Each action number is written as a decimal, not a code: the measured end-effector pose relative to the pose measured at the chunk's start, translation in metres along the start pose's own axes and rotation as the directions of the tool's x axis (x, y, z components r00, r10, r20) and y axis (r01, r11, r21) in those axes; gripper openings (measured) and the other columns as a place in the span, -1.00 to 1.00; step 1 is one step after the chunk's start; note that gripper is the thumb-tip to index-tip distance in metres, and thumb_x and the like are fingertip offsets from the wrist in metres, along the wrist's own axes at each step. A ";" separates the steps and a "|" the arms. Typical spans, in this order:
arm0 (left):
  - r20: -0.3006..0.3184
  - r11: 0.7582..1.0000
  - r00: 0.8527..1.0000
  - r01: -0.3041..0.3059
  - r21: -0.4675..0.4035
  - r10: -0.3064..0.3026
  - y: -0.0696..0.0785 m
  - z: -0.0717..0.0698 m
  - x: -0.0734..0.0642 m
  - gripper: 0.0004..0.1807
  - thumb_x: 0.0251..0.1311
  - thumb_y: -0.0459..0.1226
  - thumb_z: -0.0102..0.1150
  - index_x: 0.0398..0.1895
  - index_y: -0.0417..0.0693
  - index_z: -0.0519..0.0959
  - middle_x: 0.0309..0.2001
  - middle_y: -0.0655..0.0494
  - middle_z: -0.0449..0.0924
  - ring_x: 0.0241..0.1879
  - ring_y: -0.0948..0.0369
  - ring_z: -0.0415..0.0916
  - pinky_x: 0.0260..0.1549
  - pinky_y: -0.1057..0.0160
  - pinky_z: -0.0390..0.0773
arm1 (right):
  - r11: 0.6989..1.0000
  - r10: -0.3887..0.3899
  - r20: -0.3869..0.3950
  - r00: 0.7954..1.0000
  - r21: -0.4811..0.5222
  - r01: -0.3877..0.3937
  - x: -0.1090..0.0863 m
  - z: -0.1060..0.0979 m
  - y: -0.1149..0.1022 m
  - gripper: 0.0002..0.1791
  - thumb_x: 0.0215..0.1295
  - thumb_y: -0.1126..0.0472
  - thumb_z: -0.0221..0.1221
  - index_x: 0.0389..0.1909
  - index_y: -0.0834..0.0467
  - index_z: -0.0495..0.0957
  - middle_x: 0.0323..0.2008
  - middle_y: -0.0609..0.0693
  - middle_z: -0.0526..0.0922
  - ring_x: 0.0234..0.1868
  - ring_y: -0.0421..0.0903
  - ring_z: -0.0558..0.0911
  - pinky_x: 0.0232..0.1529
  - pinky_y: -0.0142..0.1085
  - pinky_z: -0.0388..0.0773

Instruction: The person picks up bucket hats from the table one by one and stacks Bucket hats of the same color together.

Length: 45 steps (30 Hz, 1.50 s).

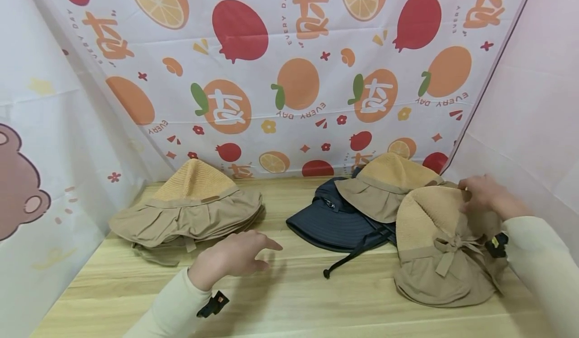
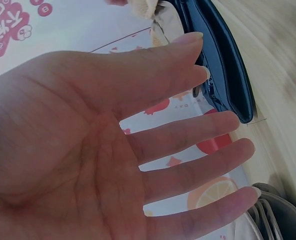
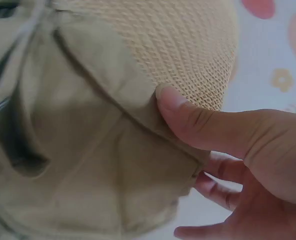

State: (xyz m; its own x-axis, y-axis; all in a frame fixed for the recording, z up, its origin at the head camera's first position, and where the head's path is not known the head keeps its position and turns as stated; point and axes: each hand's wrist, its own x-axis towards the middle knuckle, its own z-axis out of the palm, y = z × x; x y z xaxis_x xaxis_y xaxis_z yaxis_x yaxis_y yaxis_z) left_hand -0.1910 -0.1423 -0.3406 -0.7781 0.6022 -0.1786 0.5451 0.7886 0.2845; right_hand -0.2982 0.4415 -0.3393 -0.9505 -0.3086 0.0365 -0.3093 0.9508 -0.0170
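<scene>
My right hand (image 1: 488,194) grips a sun hat (image 1: 429,215) with a woven straw crown, a khaki cloth brim and a tied bow, at the right of the table. In the right wrist view the thumb (image 3: 183,115) lies on the band where crown meets brim (image 3: 133,175), with the fingers behind it. My left hand (image 1: 235,257) hovers over the table's middle, holding nothing; its palm (image 2: 88,145) and spread fingers show in the left wrist view. To its left sits a stack of similar straw-and-khaki hats (image 1: 194,212).
A navy hat (image 1: 321,222) with a black chin cord (image 1: 348,260) lies right of centre. Another straw-and-khaki hat (image 1: 389,174) rests partly on it, beside the gripped one. A fruit-print cloth (image 1: 289,142) hangs behind the wooden table (image 1: 289,298), and white cloths flank both sides.
</scene>
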 end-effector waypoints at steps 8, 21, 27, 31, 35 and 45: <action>0.010 1.000 1.000 0.007 -0.026 -0.007 0.001 -0.001 0.001 -0.52 0.21 -0.27 0.44 0.23 0.03 0.66 0.21 0.07 0.69 0.28 -0.03 0.57 0.21 -0.12 0.56 | 0.996 -0.088 -0.080 0.993 0.009 0.089 -0.006 -0.027 -0.026 -0.60 0.10 0.24 0.48 -0.57 0.10 0.37 -0.60 -0.13 0.27 -0.49 -0.14 0.26 -0.41 -0.29 0.16; -0.002 1.000 1.000 -0.008 -0.025 0.008 0.003 -0.003 0.001 -0.52 0.23 -0.28 0.43 0.24 0.03 0.65 0.22 0.07 0.69 0.27 -0.03 0.58 0.20 -0.09 0.57 | 0.992 -0.127 -0.183 0.975 -0.043 0.121 -0.019 -0.074 -0.095 -0.61 0.20 0.20 0.45 -0.56 -0.03 0.37 -0.64 -0.20 0.30 -0.52 -0.22 0.32 -0.46 -0.33 0.21; 0.001 0.998 1.000 -0.012 -0.058 0.012 0.010 -0.007 0.007 -0.48 0.27 -0.26 0.40 0.32 0.04 0.59 0.30 0.04 0.62 0.32 -0.04 0.54 0.23 -0.12 0.55 | 0.988 -0.155 -0.256 0.954 -0.058 0.144 -0.021 -0.080 -0.122 -0.60 0.19 0.09 0.46 -0.54 -0.01 0.37 -0.64 -0.19 0.15 -0.57 -0.21 0.23 -0.48 -0.34 0.11; -0.009 0.997 0.999 -0.042 -0.069 0.041 0.009 -0.009 0.011 -0.44 0.32 -0.21 0.36 0.39 -0.02 0.53 0.33 0.00 0.60 0.28 -0.01 0.57 0.23 -0.08 0.56 | 0.974 -0.224 -0.351 0.909 -0.099 0.202 -0.018 -0.076 -0.136 -0.62 0.13 0.08 0.49 -0.52 -0.01 0.41 -0.65 -0.21 0.13 -0.60 -0.22 0.20 -0.49 -0.34 0.09; -0.059 0.991 0.995 -0.091 -0.098 0.086 0.005 -0.012 0.013 -0.39 0.37 -0.18 0.32 0.43 -0.14 0.46 0.35 -0.07 0.58 0.24 0.02 0.61 0.23 -0.04 0.58 | 0.966 -0.258 -0.422 0.869 -0.123 0.227 -0.017 -0.074 -0.150 -0.61 0.07 0.07 0.51 -0.52 -0.01 0.41 -0.66 -0.22 0.15 -0.61 -0.24 0.20 -0.52 -0.35 0.08; -0.210 0.983 0.977 -0.077 -0.165 0.041 -0.005 -0.017 0.006 -0.27 0.42 -0.14 0.26 0.54 -0.23 0.29 0.45 -0.15 0.44 0.39 -0.08 0.47 0.34 -0.12 0.48 | 0.953 -0.280 -0.557 0.782 -0.061 0.298 -0.014 -0.076 -0.177 -0.66 0.00 0.11 0.54 -0.46 -0.01 0.50 -0.68 -0.26 0.21 -0.61 -0.34 0.19 -0.52 -0.40 0.13</action>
State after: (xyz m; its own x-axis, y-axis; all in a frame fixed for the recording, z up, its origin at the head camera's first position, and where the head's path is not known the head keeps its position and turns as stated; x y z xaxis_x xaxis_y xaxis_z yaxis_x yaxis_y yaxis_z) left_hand -0.2037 -0.1444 -0.3275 -0.8034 0.5944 0.0350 0.5440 0.7087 0.4493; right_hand -0.2276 0.2794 -0.2606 -0.6401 -0.4924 0.5898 -0.5758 0.8157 0.0561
